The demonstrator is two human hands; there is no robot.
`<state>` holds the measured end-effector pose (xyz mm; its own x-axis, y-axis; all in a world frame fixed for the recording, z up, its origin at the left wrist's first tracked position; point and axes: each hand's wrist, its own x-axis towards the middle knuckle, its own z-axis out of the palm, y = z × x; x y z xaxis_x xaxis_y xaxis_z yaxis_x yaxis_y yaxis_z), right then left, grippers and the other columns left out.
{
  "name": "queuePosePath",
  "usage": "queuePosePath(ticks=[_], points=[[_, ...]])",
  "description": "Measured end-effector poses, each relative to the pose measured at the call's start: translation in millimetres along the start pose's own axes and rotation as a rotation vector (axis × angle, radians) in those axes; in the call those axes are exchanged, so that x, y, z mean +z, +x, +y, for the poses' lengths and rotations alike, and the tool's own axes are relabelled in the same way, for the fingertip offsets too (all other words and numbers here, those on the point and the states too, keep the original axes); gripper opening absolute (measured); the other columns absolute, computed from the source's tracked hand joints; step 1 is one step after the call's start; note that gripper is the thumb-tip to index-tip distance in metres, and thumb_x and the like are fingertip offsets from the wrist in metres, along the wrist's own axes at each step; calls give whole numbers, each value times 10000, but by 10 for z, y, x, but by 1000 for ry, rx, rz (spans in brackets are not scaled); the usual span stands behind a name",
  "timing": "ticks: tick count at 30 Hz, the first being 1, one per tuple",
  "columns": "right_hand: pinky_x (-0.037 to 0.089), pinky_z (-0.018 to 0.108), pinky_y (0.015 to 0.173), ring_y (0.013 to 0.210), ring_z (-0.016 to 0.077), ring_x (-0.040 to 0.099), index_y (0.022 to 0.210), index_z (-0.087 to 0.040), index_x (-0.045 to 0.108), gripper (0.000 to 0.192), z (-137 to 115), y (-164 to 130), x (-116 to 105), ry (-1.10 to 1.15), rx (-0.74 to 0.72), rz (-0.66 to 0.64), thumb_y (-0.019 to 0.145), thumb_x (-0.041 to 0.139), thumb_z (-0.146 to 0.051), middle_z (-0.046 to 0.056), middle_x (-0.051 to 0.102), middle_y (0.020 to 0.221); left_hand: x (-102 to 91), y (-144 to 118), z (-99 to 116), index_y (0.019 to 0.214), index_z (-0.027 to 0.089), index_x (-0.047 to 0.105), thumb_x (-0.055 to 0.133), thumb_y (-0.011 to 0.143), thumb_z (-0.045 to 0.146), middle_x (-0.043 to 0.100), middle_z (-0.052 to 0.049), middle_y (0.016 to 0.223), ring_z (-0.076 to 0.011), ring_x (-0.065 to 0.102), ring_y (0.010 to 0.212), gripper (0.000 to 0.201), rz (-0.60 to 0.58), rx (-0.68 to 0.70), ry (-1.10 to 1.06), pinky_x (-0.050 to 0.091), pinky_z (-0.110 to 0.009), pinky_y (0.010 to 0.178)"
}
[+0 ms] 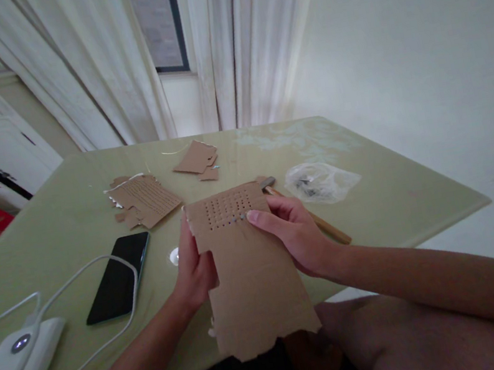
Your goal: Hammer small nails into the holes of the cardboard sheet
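Observation:
A torn-edged piece of brown cardboard (257,284) is held up over the near table edge, with rows of small punched holes across its upper part. My left hand (193,260) grips its left side, the fingers partly hidden behind it. On the right side, my right hand (299,230) pinches the sheet, thumb pressed on the front by the lowest row of holes and fingers behind. Tiny bluish spots show in that row near the thumb. Behind my right hand lies a hammer with a wooden handle (332,227); its metal head (268,182) shows past the cardboard.
More punched cardboard (147,198) and smaller cardboard scraps (195,157) lie farther back on the table. A clear plastic bag (320,182) with small dark items sits right. Left are a phone (118,279), a white cable (135,286) and a white power strip (29,354).

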<state>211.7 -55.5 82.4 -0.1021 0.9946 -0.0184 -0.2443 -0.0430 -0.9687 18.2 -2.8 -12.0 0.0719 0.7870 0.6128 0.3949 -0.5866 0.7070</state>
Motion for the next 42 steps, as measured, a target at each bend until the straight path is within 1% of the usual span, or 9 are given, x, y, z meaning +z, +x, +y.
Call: queuePosePath(ticks=[3,5,8,12,19,27,33,37,42], points=[[517,278,645,729,168,648,958,-194,791,269,0,21,-12,-96,-51,61,892,823,-453,33,752,873,-94,152,80,1413,253,668,398,1150,343,732,-87,1244,-203,686,993,387,294,-22,-109,589,-347,824],[481,270,615,709,163,616,934,-186,779,278,0,25,-18,-181,-60,67,905,805,-461,33,729,853,-170,203,118,1338,249,740,452,1143,379,724,-97,1278,-224,674,1087,371,381,114,-59,578,-396,918],[442,271,601,692,160,565,897,-182,749,309,-1,20,-14,-285,-84,34,924,771,-489,25,682,816,-243,217,165,1234,280,808,683,1050,428,761,-92,1244,-269,688,1149,266,212,346,66,546,-477,1029],[382,271,586,678,150,498,831,-180,695,349,7,9,-6,-394,-120,-29,955,728,-505,9,614,766,-218,210,227,1143,298,821,850,945,310,800,-53,1141,-236,731,1028,200,35,447,-1,583,-420,919],[331,276,573,663,141,450,827,-179,679,344,36,11,-26,-472,-117,-80,986,687,-484,4,589,760,-155,186,265,1002,248,816,824,942,151,797,-23,988,-179,729,925,114,18,381,-92,611,-339,835],[348,273,550,625,139,467,826,-175,707,278,36,19,0,-479,-58,-79,957,703,-420,-1,590,713,-177,119,338,1003,254,783,748,997,159,793,-23,1003,-179,759,931,102,109,413,-269,643,-532,1082],[457,269,597,675,156,599,867,-165,744,238,143,109,-127,-284,23,85,902,753,-400,31,716,804,-278,346,158,983,231,768,780,980,302,818,-7,917,-178,787,876,72,338,73,-328,672,-416,965],[464,245,578,676,147,622,937,-153,783,274,94,131,-151,-198,-11,117,868,793,-418,36,750,828,-433,604,-264,969,192,780,762,894,469,829,-43,874,-207,772,803,287,47,-347,-101,634,-323,774],[514,259,621,708,157,655,898,-156,794,282,52,115,-134,-151,-53,93,835,833,-428,43,772,838,-516,723,-577,957,180,818,661,869,432,855,-88,909,-286,795,874,309,-372,-495,466,589,-363,799]])
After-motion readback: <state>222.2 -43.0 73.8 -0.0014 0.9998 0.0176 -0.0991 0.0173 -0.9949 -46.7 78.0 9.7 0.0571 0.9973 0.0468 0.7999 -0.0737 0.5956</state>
